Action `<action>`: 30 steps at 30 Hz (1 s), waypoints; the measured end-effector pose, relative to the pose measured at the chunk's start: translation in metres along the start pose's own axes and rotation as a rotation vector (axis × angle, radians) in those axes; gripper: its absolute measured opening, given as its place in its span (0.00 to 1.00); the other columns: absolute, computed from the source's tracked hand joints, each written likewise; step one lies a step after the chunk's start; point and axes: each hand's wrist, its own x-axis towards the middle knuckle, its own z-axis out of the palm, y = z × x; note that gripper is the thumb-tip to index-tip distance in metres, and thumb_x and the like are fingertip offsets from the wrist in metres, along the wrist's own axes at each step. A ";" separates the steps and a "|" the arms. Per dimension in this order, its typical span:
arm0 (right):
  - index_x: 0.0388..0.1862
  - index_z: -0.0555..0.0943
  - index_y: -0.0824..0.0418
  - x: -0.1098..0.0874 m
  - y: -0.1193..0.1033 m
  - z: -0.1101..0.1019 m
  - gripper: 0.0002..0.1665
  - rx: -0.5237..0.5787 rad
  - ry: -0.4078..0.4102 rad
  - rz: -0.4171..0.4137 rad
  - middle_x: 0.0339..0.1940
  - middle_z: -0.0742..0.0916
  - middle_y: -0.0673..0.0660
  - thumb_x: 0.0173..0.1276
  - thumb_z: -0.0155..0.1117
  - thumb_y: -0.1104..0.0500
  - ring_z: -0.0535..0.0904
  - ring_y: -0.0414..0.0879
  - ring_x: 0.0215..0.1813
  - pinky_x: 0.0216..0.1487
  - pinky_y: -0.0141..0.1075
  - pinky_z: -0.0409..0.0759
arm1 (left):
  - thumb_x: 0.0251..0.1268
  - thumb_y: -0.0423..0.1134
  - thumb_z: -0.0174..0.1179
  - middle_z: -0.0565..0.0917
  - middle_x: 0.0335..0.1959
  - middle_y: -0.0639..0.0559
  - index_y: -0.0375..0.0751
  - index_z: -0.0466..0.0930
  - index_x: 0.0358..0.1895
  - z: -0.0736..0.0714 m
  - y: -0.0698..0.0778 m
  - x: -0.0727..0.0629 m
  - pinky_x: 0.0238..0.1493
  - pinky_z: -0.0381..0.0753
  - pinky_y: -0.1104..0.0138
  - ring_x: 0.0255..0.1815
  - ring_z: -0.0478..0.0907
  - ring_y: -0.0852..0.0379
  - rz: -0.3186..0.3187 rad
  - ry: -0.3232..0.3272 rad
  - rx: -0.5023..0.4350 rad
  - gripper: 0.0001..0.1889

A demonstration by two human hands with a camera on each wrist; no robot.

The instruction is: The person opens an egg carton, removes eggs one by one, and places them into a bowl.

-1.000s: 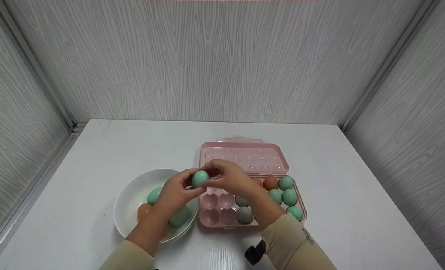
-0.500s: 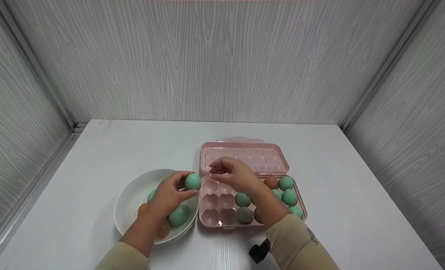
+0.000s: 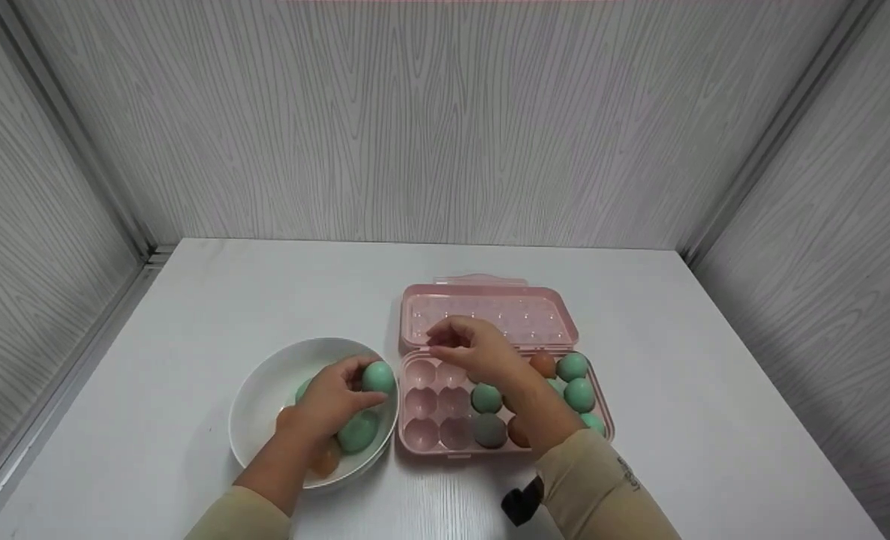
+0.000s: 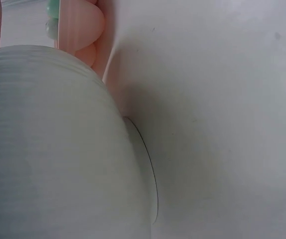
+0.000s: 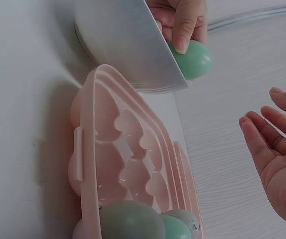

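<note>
Left hand (image 3: pixel 331 399): A green egg (image 3: pixel 377 377) is gripped between thumb and curled fingers, just inside the right rim of the white bowl (image 3: pixel 254 397); in the right wrist view it is seen standing partly above that rim. Whether the rim is touched cannot be told.
Right hand (image 3: pixel 484 356): Nothing is held; the fingers are loosely bent, the thumb set apart, the whole hand raised over the hinge side of the pink egg carton (image 3: pixel 420 403).
Egg to right hand: The egg is placed to the left of and lower than the right fingertips, with a plain gap between. By the left hand it is already enclosed.
Long axis: Roughly upright, it is judged, though the ends are partly hidden by fingers and rim.
Egg to carton: The carton's left end, its cups showing pink, is set just beyond the bowl's right rim. Other eggs (image 3: pixel 579 394) are seated toward its right end.
Worktop (image 3: pixel 678 360): The bowl is set toward the left edge; the carton's lid (image 3: pixel 524 311) is laid open toward the far edge.
</note>
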 end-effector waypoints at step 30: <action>0.42 0.80 0.50 -0.001 0.009 0.005 0.10 0.026 -0.005 -0.030 0.38 0.83 0.49 0.61 0.64 0.55 0.76 0.45 0.41 0.43 0.34 0.79 | 0.49 0.35 0.68 0.77 0.54 0.51 0.48 0.74 0.58 0.000 -0.009 -0.001 0.61 0.66 0.53 0.56 0.71 0.51 -0.007 -0.041 -0.025 0.28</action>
